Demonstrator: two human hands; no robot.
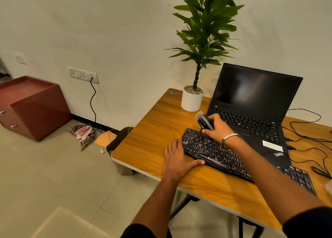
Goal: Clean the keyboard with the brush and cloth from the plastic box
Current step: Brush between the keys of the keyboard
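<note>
Wooden desk is carrying the black keyboard, which the left hand is steadying with flat, spread fingers while the right hand is gripping the brush near its 11 o'clock corner, so a wide sweep toward 12 o'clock is probably risking a knock on the plant pot or the open laptop just beside.

"ThinkPad" on laptop; "Zebronics" on keyboard.

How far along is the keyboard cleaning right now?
Done: the brush is out, gripped by the right hand. In hand: it is at the keyboard far-left corner while the left hand steadies the end. Left: cloth wiping; no cleaning cloth on the desk.
</note>
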